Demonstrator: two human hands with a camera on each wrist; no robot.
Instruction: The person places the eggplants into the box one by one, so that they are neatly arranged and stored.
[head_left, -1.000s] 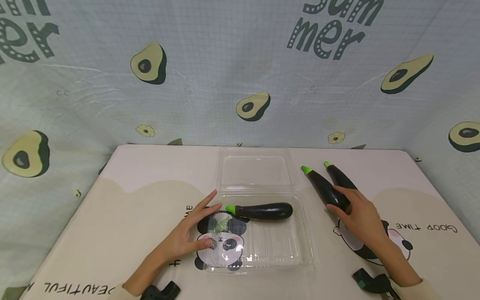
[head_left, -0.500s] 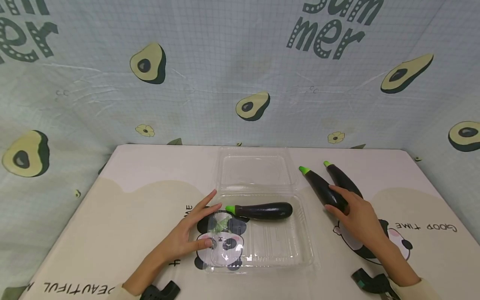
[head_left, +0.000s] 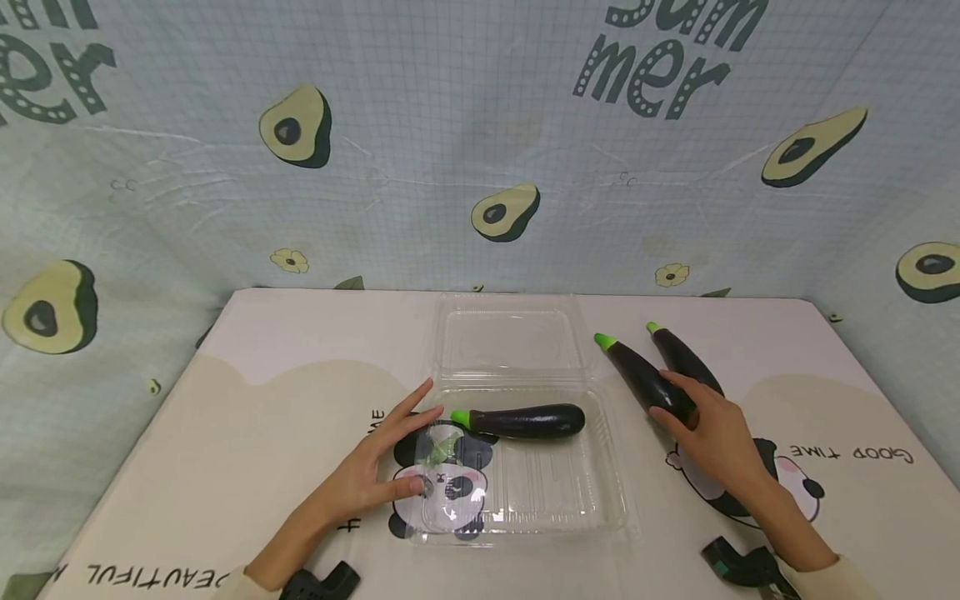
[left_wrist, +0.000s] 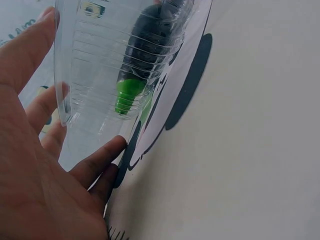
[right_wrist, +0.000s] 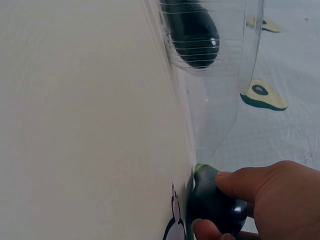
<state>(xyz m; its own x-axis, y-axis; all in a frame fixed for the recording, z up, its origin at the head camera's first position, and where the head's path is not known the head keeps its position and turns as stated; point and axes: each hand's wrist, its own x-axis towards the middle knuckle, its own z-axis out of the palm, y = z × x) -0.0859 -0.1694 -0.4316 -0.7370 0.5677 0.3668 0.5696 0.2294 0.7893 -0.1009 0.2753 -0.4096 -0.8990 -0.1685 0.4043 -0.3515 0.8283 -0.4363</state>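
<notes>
A clear plastic clamshell container (head_left: 551,496) lies opened flat in the middle of the table, its lid (head_left: 513,337) folded back. Inside the tray rests one dark eggplant (head_left: 532,422) with a green stem end, pointing left. My left hand (head_left: 363,475) is at the tray's left side with fingers spread, thumb and fingertips at the rim (left_wrist: 61,100). To the right of the container, my right hand (head_left: 712,429) grips a second eggplant (head_left: 637,371) by its thick end, thumb on the near side. A third eggplant (head_left: 684,357) lies just beyond it, partly hidden by that hand.
The light tablecloth (head_left: 262,467) has panda prints and lettering. Behind the table hangs a curtain (head_left: 420,167) printed with avocados. Black wrist-worn devices (head_left: 742,562) show near both forearms at the front edge.
The eggplant in my right hand has shifted slightly left, its stem end nearer the container. The right hand has moved a little left with it. My left hand stays in place.
</notes>
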